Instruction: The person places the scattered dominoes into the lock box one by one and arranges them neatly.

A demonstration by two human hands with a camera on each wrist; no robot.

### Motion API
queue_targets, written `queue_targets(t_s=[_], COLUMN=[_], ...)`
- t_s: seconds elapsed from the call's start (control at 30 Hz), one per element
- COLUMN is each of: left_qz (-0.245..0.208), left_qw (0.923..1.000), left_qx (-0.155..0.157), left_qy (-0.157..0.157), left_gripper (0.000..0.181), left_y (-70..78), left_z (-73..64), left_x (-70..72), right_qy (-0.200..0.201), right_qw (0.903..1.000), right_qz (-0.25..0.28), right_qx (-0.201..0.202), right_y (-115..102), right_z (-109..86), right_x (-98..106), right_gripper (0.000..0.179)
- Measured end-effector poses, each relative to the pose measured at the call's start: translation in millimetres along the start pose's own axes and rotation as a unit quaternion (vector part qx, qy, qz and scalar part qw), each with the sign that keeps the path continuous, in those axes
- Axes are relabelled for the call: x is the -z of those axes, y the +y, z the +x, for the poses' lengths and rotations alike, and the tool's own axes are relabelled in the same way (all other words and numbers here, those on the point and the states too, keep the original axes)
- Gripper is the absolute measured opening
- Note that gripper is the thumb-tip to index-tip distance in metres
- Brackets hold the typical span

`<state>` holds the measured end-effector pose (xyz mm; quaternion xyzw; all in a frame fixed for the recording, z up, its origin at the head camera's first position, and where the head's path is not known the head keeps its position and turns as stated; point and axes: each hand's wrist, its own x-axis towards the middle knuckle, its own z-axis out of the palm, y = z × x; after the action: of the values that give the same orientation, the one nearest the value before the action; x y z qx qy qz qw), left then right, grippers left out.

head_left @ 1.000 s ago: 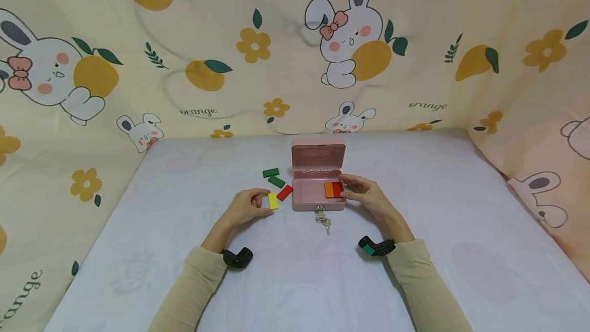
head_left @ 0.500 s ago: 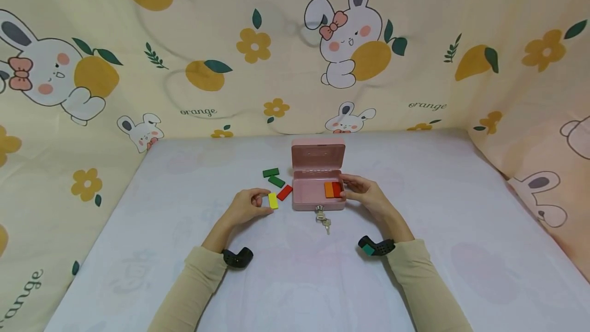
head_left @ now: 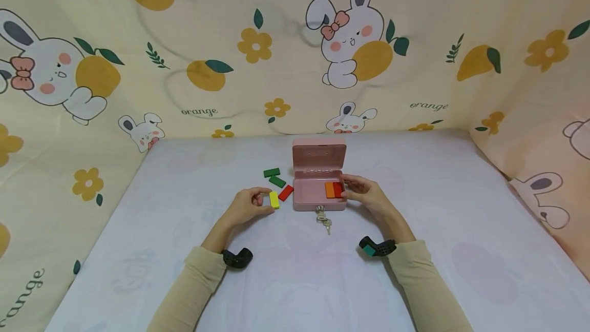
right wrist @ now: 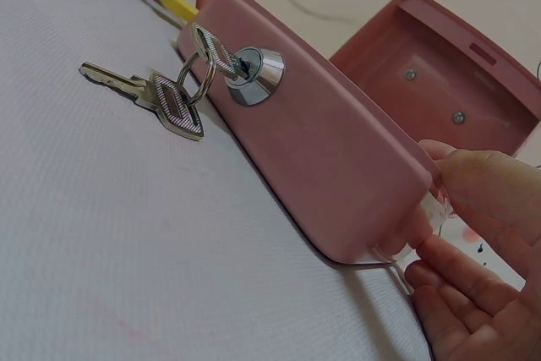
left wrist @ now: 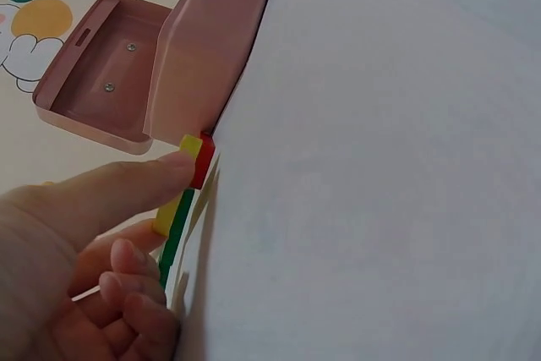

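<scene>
My left hand (head_left: pixel 249 205) pinches a yellow domino block (head_left: pixel 274 200) between thumb and finger, left of the pink cash box (head_left: pixel 306 192). In the left wrist view the thumb covers the middle of that block. The box lid (head_left: pixel 319 157) is raised. Inside, an orange block (head_left: pixel 329 190) lies against a red block (head_left: pixel 338 190) at the right wall. My right hand (head_left: pixel 369 196) grips the box's right side, thumb at the rim and fingers along the outer wall in the right wrist view. The fingers hide part of that wall.
Between the left hand and the box lies another red block (head_left: pixel 286 193). Two green blocks (head_left: pixel 277 182) are behind it. A key ring with keys (right wrist: pixel 175 106) hangs from the lock (right wrist: pixel 258 76) on the box front. A printed cloth (head_left: pixel 276 76) rises behind the table.
</scene>
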<state>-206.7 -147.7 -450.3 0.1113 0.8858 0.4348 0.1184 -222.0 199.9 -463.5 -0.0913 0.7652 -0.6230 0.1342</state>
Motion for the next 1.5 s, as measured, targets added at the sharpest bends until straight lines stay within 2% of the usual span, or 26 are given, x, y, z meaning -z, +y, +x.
queue_targets(t_s=[0.23,0.47,1.07,1.5], left_qz=[-0.014,-0.014,-0.011,-0.016], left_qw=[0.9999,0.9998,0.9999,0.9997], left_qx=[-0.002,0.015,0.005,-0.015], left_qy=[-0.004,-0.007,-0.005,-0.008], left_gripper=[0.049,0.049,0.05,0.048], left_y=[0.4,6.0,18.7,31.0], left_z=[0.4,2.3,4.2,6.5], left_x=[1.1,1.7,3.6,1.5], right_qy=[0.001,-0.001,-0.007,-0.002], right_qw=[1.0,1.0,0.9999,0.9999], right_qz=[-0.006,-0.007,-0.005,-0.008], right_qx=[0.004,0.004,0.012,0.011], right_y=[0.9,0.3,1.7,2.5], right_z=[-0.5,-1.3,0.3,0.7], right_x=[0.5,-0.3,0.9,1.3], right_gripper=[0.059,0.06,0.059,0.059])
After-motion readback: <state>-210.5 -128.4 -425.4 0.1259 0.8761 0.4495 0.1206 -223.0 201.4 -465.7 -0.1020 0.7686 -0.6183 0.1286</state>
